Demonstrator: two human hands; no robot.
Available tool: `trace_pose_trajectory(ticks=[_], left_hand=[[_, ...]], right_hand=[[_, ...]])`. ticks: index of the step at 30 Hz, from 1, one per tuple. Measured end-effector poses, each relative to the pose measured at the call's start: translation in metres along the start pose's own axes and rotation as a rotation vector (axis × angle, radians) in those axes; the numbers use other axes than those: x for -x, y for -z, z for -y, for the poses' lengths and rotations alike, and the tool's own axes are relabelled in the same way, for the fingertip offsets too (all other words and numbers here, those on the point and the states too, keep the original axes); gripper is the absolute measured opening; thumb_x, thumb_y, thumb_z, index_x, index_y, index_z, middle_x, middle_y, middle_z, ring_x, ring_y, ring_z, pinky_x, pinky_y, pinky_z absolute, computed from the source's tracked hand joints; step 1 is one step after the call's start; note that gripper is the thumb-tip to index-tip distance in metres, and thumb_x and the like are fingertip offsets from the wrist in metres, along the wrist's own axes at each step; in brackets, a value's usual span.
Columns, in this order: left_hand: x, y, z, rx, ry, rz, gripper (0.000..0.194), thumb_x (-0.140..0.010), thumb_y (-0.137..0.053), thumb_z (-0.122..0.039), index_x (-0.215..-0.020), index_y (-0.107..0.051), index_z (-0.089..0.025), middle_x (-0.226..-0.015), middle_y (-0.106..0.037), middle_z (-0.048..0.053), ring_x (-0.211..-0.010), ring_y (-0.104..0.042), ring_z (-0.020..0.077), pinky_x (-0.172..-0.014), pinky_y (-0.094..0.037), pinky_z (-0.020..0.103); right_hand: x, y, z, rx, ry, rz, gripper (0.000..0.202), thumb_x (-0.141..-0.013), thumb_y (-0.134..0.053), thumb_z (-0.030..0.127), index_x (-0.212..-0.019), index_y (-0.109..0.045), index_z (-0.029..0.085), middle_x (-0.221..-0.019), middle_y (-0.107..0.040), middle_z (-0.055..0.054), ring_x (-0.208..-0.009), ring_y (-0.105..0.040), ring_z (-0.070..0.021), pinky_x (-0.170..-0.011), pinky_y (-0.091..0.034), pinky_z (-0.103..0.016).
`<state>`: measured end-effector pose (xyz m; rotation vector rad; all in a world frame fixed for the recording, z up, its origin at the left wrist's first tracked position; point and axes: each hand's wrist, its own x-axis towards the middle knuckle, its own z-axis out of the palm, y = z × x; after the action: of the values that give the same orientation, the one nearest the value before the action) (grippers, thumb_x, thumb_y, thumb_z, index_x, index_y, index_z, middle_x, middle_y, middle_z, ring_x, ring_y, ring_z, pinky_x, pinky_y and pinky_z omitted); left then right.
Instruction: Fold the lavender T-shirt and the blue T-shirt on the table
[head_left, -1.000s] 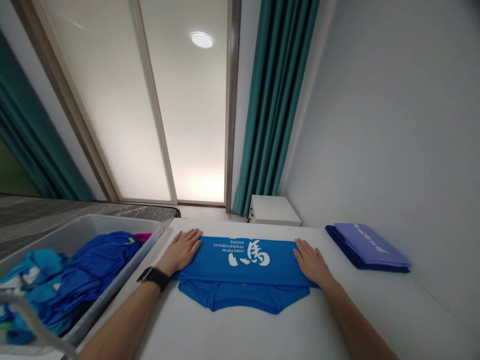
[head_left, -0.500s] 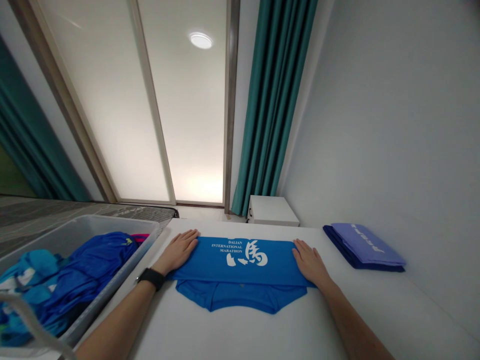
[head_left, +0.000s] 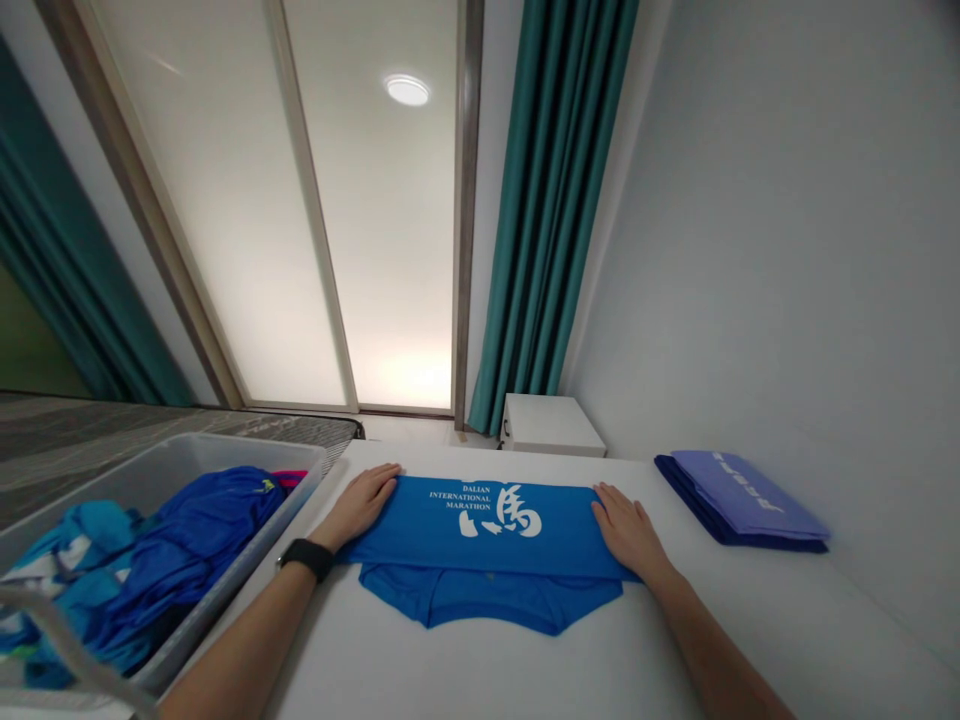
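Observation:
A blue T-shirt (head_left: 420,540) with white "Dalian International Marathon" lettering lies folded over on a white table (head_left: 480,670). Its collar part sticks out below the folded panel, toward me. My left hand (head_left: 366,500), with a black watch on the wrist, rests flat on the shirt's left edge, fingers stretched out. On the opposite edge lies my right hand (head_left: 630,528), also flat with fingers extended. Neither hand grips the cloth; both press or rest along its sides.
At the left stands a grey plastic bin (head_left: 225,445) holding crumpled blue clothes (head_left: 187,540). Folded purple and navy garments (head_left: 750,500) lie on the table's right, by the wall. Behind the table are a small white cabinet (head_left: 551,425) and a green curtain (head_left: 551,220).
The whole view has shifted slightly, so everything appears a little lower and further right. Both hands stay on the shirt's edges, and the fold looks the same.

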<state>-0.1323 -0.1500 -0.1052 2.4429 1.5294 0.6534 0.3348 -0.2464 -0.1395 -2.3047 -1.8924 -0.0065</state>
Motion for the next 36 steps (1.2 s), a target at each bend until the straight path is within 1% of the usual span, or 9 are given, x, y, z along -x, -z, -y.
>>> trace_pose_trajectory(ticks=[7,10,12,15,19,23,27,32,36], left_hand=[[0.001,0.001,-0.004,-0.060,-0.023,0.003,0.051,-0.094,-0.028,-0.042,-0.122,-0.063,-0.016,-0.127,-0.064,0.010,-0.119,-0.057,0.0245,-0.108,-0.040,0.039],[-0.001,0.006,-0.013,-0.156,-0.042,0.031,0.047,-0.095,-0.030,-0.039,-0.123,-0.061,-0.019,-0.126,-0.064,0.009,-0.118,-0.056,0.0256,-0.106,-0.039,0.042],[-0.006,0.011,-0.019,-0.199,-0.063,0.080,0.044,-0.095,-0.032,-0.038,-0.124,-0.061,-0.021,-0.126,-0.063,0.009,-0.118,-0.055,0.0266,-0.106,-0.038,0.045],[-0.018,0.021,-0.028,-0.196,-0.104,0.195,0.043,-0.093,-0.036,-0.037,-0.124,-0.061,-0.021,-0.121,-0.064,0.011,-0.114,-0.056,0.0265,-0.102,-0.040,0.041],[-0.041,0.036,-0.036,-0.162,-0.124,0.410,0.045,-0.085,-0.046,-0.036,-0.123,-0.062,-0.019,-0.118,-0.064,0.012,-0.111,-0.058,0.0265,-0.099,-0.042,0.036],[-0.064,0.049,-0.039,-0.152,-0.047,0.661,0.045,-0.076,-0.054,-0.038,-0.116,-0.064,-0.019,-0.108,-0.068,0.007,-0.097,-0.063,0.0237,-0.085,-0.048,0.031],[-0.080,0.055,-0.035,-0.163,-0.016,0.814,0.039,-0.067,-0.062,-0.038,-0.100,-0.069,-0.019,-0.093,-0.071,0.003,-0.081,-0.064,0.0201,-0.068,-0.048,0.026],[-0.086,0.059,-0.031,-0.207,-0.002,0.933,0.032,-0.065,-0.064,-0.037,-0.090,-0.072,-0.020,-0.080,-0.071,0.001,-0.070,-0.063,0.0185,-0.058,-0.045,0.024],[-0.085,0.063,-0.033,-0.276,-0.026,0.915,0.023,-0.064,-0.066,-0.034,-0.081,-0.071,-0.019,-0.074,-0.070,0.001,-0.067,-0.062,0.0188,-0.058,-0.045,0.025]], right_hand=[[0.000,0.007,0.004,0.028,0.021,-0.030,0.056,-0.097,-0.021,0.038,-0.145,-0.040,0.017,-0.152,-0.038,-0.008,-0.141,-0.030,-0.0239,-0.114,-0.022,-0.052],[-0.001,0.015,0.013,0.062,0.191,-0.121,0.053,-0.096,-0.024,0.031,-0.143,-0.042,0.016,-0.150,-0.041,-0.011,-0.142,-0.029,-0.0247,-0.116,-0.016,-0.052],[-0.003,0.020,0.022,0.056,0.315,-0.126,0.051,-0.095,-0.026,0.026,-0.142,-0.044,0.016,-0.148,-0.044,-0.011,-0.140,-0.032,-0.0234,-0.117,-0.013,-0.049],[-0.014,0.030,0.035,0.001,0.388,-0.009,0.051,-0.093,-0.030,0.022,-0.142,-0.044,0.015,-0.145,-0.047,-0.012,-0.135,-0.039,-0.0232,-0.115,-0.020,-0.044],[-0.038,0.051,0.043,-0.078,0.346,0.247,0.051,-0.087,-0.045,0.023,-0.137,-0.049,0.013,-0.133,-0.056,-0.015,-0.122,-0.049,-0.0260,-0.104,-0.034,-0.039],[-0.065,0.070,0.040,-0.084,0.329,0.427,0.037,-0.075,-0.060,0.024,-0.111,-0.066,0.017,-0.108,-0.067,-0.009,-0.097,-0.060,-0.0225,-0.084,-0.045,-0.031],[-0.084,0.077,0.033,-0.076,0.302,0.594,0.030,-0.069,-0.064,0.025,-0.097,-0.068,0.016,-0.086,-0.068,-0.002,-0.073,-0.059,-0.0159,-0.061,-0.042,-0.024],[-0.093,0.082,0.023,-0.069,0.313,0.773,0.023,-0.065,-0.067,0.032,-0.082,-0.070,0.018,-0.071,-0.065,0.002,-0.065,-0.057,-0.0154,-0.056,-0.039,-0.023],[-0.094,0.088,0.017,-0.087,0.329,0.799,0.025,-0.066,-0.067,0.030,-0.088,-0.071,0.018,-0.078,-0.069,0.000,-0.068,-0.061,-0.0170,-0.058,-0.043,-0.024]])
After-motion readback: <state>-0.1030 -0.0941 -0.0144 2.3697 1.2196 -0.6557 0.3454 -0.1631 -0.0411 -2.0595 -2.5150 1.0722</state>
